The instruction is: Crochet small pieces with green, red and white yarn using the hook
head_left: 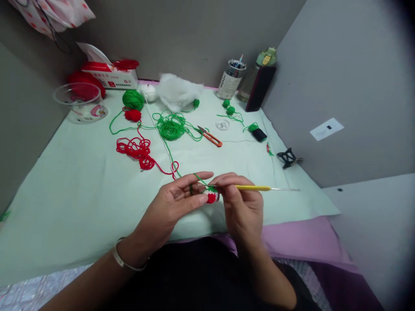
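Note:
Between thumb and fingers, my left hand [177, 198] pinches a small crocheted piece [211, 197] in red, white and green. A green strand runs over its raised index finger. My right hand [241, 201] grips a crochet hook [253, 188] with a yellow handle, lying nearly level; its thin tip reaches the green top edge of the piece. Whether the tip sits inside a stitch is too small to tell. Beyond my hands lie a loose tangle of red yarn [136, 149] and a heap of green yarn [171, 128], with strands trailing toward my left hand.
Orange thread snips [210, 137] lie mid-table, near a small clear dish [222, 125]. Along the back stand a tissue box [112, 78], white stuffing [178, 91], a pen cup [229, 82] and a bottle [251, 80]. A plastic tub [87, 110] is at left, a black clip [288, 158] at right.

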{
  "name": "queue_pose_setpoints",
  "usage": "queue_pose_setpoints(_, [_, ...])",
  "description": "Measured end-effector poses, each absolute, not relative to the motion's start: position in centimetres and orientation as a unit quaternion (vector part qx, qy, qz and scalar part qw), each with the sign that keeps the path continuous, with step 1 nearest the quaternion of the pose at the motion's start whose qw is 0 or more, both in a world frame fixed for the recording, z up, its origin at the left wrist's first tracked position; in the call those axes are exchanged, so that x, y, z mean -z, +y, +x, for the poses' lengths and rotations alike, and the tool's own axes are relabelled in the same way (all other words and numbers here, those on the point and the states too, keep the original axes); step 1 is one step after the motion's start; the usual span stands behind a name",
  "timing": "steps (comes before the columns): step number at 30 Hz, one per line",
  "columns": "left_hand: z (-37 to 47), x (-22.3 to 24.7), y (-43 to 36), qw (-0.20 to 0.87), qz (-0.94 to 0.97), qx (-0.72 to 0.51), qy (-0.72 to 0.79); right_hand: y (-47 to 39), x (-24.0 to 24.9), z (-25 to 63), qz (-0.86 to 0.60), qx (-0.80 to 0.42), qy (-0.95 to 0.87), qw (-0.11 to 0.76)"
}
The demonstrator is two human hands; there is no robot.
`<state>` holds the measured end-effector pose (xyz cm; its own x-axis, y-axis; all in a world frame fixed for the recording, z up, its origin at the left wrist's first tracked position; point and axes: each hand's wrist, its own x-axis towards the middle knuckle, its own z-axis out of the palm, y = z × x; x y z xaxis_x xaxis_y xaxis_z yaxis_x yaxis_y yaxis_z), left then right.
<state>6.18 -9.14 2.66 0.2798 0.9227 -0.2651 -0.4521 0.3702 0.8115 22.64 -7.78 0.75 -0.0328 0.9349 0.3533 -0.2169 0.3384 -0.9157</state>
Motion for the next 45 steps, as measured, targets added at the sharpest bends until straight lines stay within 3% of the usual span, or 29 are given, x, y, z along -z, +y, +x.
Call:
queue_pose_setpoints(6, [5.9,-2.8,-9.0,0.727,0.334,-0.456,0.391,-7.4,-1.4,22.7,-0.298,-0.523,-0.509,0.616])
queue_pose_setpoints(14, [5.4,-3.1,-9.0,0.709,0.348,-0.457,0.409,-7.6,-1.9,23.4,-0.31,-0.484,-0.562,0.594])
queue_pose_setpoints(19, [5.6,-3.2,-8.9,0.698,0.355,-0.468,0.411,-8.3,-2.0,23.5,-0.314,-0.396,-0.622,0.599])
queue_pose_setpoints(33, [6.5,-2.9,-9.2,0.648,0.368,-0.508,0.433,-8.9,-1.8,23.3,-0.335,-0.063,-0.805,0.485])
queue_pose_setpoints(40, [6.2,-3.2,-9.0,0.634,0.418,-0.479,0.44,-8.6,-0.9,23.7,-0.292,-0.082,-0.79,0.533])
queue_pose_setpoints(45, [6.1,-3.3,-9.2,0.519,0.489,-0.493,0.498,-8.6,-0.9,23.6,-0.285,-0.086,-0.796,0.527])
